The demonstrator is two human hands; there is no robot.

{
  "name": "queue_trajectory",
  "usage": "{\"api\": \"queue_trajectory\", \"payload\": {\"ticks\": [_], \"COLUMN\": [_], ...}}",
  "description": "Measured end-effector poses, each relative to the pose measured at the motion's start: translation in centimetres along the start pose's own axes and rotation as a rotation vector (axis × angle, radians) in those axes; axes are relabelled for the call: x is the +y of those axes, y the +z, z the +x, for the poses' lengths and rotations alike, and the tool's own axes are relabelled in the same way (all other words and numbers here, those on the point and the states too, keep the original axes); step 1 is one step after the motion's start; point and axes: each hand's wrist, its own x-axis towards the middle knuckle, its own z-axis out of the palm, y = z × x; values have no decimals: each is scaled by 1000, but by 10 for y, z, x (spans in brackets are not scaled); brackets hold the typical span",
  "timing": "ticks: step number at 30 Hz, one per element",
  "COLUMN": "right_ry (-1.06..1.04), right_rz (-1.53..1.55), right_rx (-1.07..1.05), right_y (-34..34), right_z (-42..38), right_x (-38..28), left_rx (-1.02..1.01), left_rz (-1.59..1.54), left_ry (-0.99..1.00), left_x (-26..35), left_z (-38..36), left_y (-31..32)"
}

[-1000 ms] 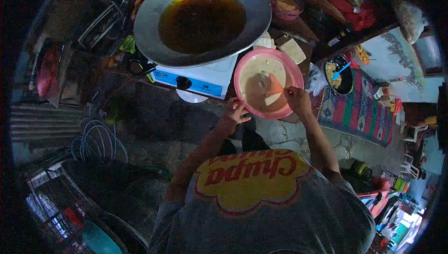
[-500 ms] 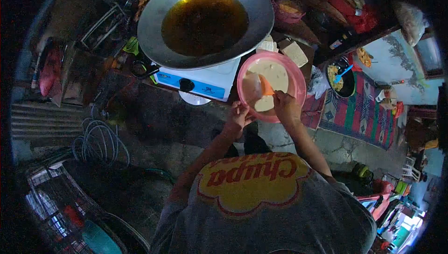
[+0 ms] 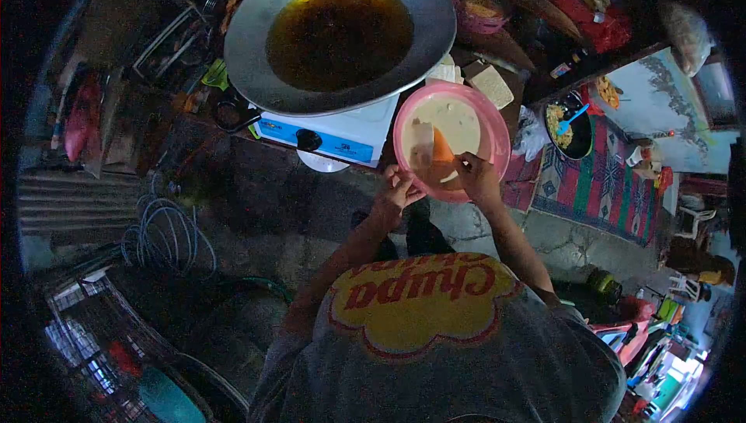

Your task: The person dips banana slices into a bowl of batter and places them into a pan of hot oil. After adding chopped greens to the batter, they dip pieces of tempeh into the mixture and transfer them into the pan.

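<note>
A pink basin (image 3: pixel 502 124) holds pale, creamy batter (image 3: pixel 458 118) with a few small lumps at the surface. My left hand (image 3: pixel 398 191) is closed at the basin's near left rim, its fingers curled on the edge. Over the basin's near right side, my right hand (image 3: pixel 478 177) grips a short orange utensil (image 3: pixel 442 149) that dips into the batter. Its batter-coated, blurred front end hides its exact kind. Streaks of the basin's inner wall show beside it.
A large wok (image 3: pixel 249 42) of dark golden oil sits on a white and blue gas stove (image 3: pixel 353 146) left of the basin. Pale blocks (image 3: pixel 489 86) lie behind it. A black pan of food (image 3: pixel 575 137) stands right, by a patterned mat (image 3: pixel 598 182). A coiled hose (image 3: pixel 167 229) lies left.
The orange utensil has shifted slightly toward me and turned within the batter, with my right hand moving a little. My left hand stays on the rim.
</note>
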Motion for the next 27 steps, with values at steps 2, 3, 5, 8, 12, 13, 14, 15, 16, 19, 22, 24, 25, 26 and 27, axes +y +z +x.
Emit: {"api": "queue_trajectory", "payload": {"ticks": [2,3,5,8,12,13,14,15,16,19,22,24,25,26,27], "right_ry": [-37,-74,-21,-4,20,16,-89,-195,-202,-232,-246,-151,-166,-132,-96], "right_rz": [97,195,233,234,-47,-50,-111,-171,-172,-321,-208,-117,-118,-30,57], "right_rx": [-6,-12,-37,-57,-28,-32,57,146,141,76,51,-141,-151,-228,-307], "right_y": [3,1,-6,-10,-25,-24,-23,-23,-25,-32,-33,-38,-39,-40,-43], "right_z": [5,6,3,1,-13,-16,-18,-20,-22,-25,-21,-14,-9,-3,1], "right_x": [23,23,23,26,-16,-18,-19,-20,-23,-26,-15,-7,-1,6,13], "left_rx": [-6,7,20,33,-4,9,14,40,66,123,102,80,49,64,73], "left_rz": [-26,-15,-6,53,57,20,15,36,57,69,180,120,65,59,14], "left_ry": [-14,-8,0,-31,11,-13,-9,-9,-8,-3,133,179,216,228,232], "left_x": [-2,-5,-10,-11,-10,-7,-7,-5,-4,8,-16,-27,-30,-34,-25], "left_z": [2,5,8,10,8,8,7,5,4,-8,-3,-1,-2,-5,-16], "left_y": [-2,-2,-5,-5,0,3,5,8,11,28,12,9,11,13,25]}}
